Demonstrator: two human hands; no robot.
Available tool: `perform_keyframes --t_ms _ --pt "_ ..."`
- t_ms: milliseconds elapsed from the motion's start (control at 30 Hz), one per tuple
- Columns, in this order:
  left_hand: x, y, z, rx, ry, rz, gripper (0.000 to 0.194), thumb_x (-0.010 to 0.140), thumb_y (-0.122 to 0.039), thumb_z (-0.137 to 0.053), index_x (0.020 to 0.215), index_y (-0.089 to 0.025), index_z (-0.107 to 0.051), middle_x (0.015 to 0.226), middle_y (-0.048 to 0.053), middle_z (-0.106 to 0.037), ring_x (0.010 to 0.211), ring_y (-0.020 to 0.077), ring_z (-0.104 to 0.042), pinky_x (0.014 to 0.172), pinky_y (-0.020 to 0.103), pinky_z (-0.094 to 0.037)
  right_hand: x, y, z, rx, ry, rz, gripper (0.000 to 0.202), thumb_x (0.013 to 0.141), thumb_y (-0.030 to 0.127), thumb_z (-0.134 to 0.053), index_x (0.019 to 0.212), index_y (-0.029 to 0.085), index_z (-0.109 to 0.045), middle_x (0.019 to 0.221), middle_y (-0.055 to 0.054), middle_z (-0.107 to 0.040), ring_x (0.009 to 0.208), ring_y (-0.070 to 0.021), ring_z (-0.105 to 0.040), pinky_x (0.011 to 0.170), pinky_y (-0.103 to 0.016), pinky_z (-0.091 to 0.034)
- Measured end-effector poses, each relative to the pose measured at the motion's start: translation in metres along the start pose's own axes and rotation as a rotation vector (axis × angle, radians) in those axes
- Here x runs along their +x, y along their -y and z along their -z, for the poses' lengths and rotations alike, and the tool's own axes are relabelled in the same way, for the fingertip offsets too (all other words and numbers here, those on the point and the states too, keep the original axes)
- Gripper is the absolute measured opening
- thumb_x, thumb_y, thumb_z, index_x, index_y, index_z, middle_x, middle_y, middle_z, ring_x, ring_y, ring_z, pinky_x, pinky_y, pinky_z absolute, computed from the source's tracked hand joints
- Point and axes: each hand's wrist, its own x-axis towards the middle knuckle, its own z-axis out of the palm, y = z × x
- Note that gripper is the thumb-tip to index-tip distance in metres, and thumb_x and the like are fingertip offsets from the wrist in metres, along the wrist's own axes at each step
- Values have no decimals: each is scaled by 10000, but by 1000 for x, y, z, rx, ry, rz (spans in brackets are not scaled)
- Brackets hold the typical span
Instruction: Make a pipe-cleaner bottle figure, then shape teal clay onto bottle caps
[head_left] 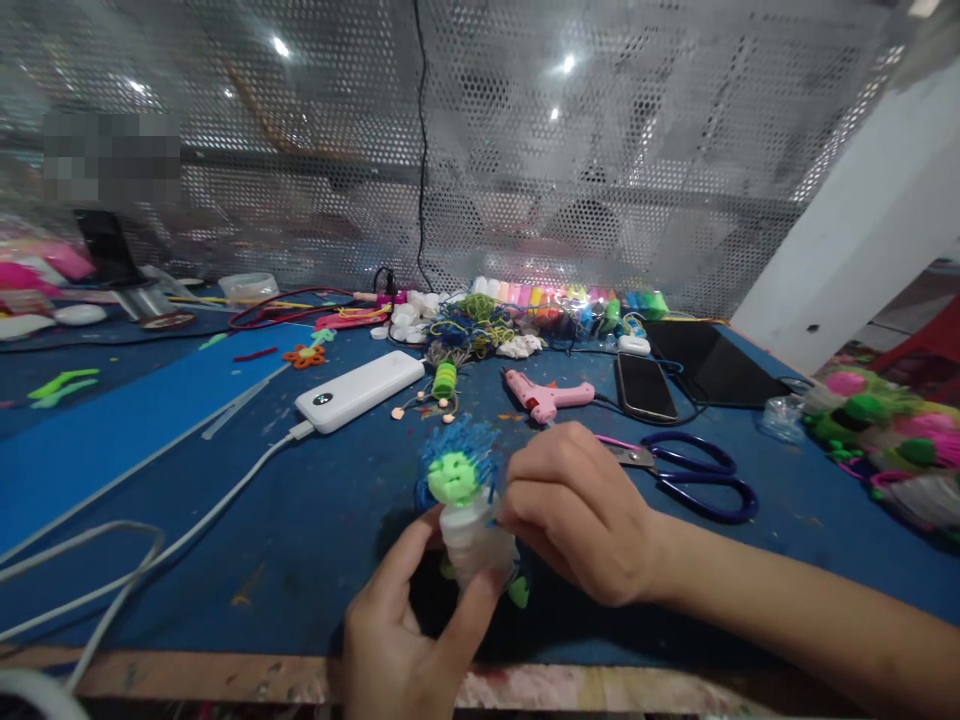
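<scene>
My left hand (420, 610) grips a small white plastic bottle (466, 530) between thumb and fingers, close to the table's front edge. A light-green lump (453, 478) sits on top of the bottle, with a fringe of blue yarn (472, 440) sticking out behind it. Lower down, a green piece (519, 592) shows beside the bottle. My right hand (574, 510) is closed in a pinch at the bottle's right side, by the yarn. Its fingertips are turned away, so what they hold is hidden.
Beyond my hands lie a pink glue gun (547, 395), blue-handled scissors (697, 478), a phone (645, 387) and a white power bank (360, 390) with a cable. Tangled yarn (472, 325) and colourful pieces line the back. Green and pink figures (892, 430) stand at right.
</scene>
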Motion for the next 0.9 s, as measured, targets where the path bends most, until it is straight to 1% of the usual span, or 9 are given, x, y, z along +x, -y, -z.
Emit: perform_keyframes --t_ms 100,233,400,567,633,667,800,900 --pt "1 3 3 54 26 -53 330 651 -395 -700 926 -213 -706 887 -6 -728 821 188 -656 715 219 -520 -3 3 -8 -60 -6 -28 113 890 105 -454 942 133 -550 847 -88 -596 792 -181 -521 693 -319 -456" --pt "7 13 9 150 89 -150 357 658 -391 -697 971 -220 -705 931 4 -738 843 212 -676 701 239 -548 -5 2 -10 -113 5 -85 122 900 105 -445 922 138 -561 843 -86 -606 760 -171 -513 683 -312 -443" --pt "8 16 10 179 87 -178 373 684 -410 -682 1004 -219 -694 979 18 -735 883 226 -679 715 255 -559 -8 -1 -11 -182 50 -123 81 893 126 -488 911 151 -563 852 -79 -620 758 -177 -513 687 -322 -432" --pt "6 15 9 183 90 -183 379 687 -422 -680 1004 -215 -695 975 25 -737 877 230 -682 710 263 -563 -5 -1 -11 -199 53 -105 66 877 117 -508 893 155 -559 844 -74 -625 754 -177 -516 683 -323 -428" --pt "6 15 10 184 86 -174 389 685 -423 -682 1009 -208 -694 981 31 -736 881 235 -682 716 271 -563 -2 0 -9 -131 26 -142 64 860 101 -518 851 159 -544 814 -65 -614 744 -167 -517 674 -311 -429" --pt "6 15 10 184 83 -170 396 680 -425 -685 1009 -205 -694 983 34 -736 879 238 -682 714 274 -564 0 1 -8 -73 10 -185 63 851 101 -525 835 162 -532 803 -59 -604 745 -162 -516 673 -304 -431" --pt "6 14 10 187 81 -159 412 667 -435 -691 1003 -197 -697 986 43 -737 876 248 -685 700 282 -565 5 1 -2 252 2 -405 97 793 109 -566 828 176 -505 802 -29 -562 768 -144 -512 715 -287 -438" --pt "6 13 9 177 86 -156 409 670 -440 -686 999 -196 -697 970 44 -740 892 251 -682 719 290 -564 3 -1 1 449 -19 -536 121 760 114 -544 848 186 -503 816 -22 -537 769 -148 -503 729 -298 -440"
